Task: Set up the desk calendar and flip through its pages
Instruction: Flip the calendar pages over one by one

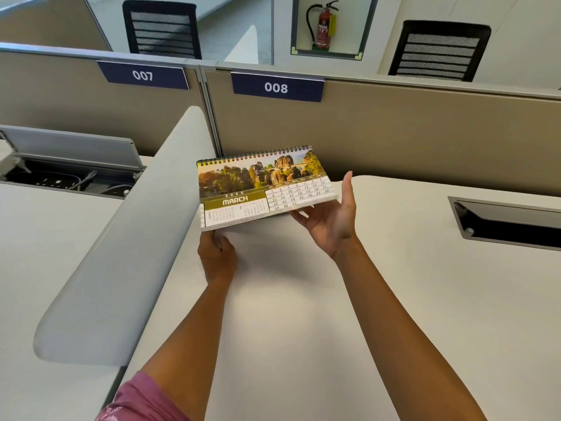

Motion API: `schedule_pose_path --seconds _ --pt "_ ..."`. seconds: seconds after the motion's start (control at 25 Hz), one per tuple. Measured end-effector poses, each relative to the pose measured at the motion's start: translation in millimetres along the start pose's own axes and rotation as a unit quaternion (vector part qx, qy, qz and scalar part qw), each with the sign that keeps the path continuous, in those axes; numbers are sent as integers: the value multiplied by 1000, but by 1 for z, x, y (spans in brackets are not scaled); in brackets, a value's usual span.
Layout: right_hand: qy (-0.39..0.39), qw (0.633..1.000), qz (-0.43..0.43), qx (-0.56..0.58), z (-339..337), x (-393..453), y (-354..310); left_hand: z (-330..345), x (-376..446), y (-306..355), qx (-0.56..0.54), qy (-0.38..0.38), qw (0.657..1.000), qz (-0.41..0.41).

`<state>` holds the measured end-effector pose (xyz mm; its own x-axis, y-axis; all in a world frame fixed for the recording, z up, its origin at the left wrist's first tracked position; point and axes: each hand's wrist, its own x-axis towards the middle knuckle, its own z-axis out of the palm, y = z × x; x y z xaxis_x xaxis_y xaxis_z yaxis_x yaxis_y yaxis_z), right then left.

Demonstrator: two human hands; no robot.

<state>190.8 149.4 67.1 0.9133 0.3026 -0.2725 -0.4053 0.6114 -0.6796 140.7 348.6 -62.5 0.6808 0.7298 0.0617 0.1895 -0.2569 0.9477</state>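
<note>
A spiral-bound desk calendar point(261, 186) hangs above the white desk point(303, 299), tilted with its coil edge away from me. Its top page shows a rock landscape photo and the word MARCH. My left hand point(217, 256) grips the calendar's near left corner from below, fingers curled under the pages. My right hand point(331, 220) holds the right side, palm up, fingers under the pages and the thumb raised beside the right edge. The underside of the calendar and its stand are hidden.
A grey rounded divider point(127, 253) runs along the left of the desk. Beige partition panels point(394, 132) with labels 007 and 008 stand behind. A cable hatch point(507, 220) opens in the desk at right, and another open cable tray point(69, 165) is at left.
</note>
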Motion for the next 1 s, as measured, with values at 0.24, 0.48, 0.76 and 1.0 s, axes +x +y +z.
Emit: schedule_pose_path --seconds 0.24,0.48,0.76,1.0 --pt "-82 996 -21 41 37 11 -25 0 0 -4 -16 -13 999 30" --pt "-96 994 -56 -15 71 40 -54 4 3 -9 -5 -6 999 37" --pt "176 967 -100 -152 24 68 -22 5 3 -9 -8 -3 999 45" --pt "238 890 -31 -387 -9 58 28 5 5 -12 -10 -3 999 47"
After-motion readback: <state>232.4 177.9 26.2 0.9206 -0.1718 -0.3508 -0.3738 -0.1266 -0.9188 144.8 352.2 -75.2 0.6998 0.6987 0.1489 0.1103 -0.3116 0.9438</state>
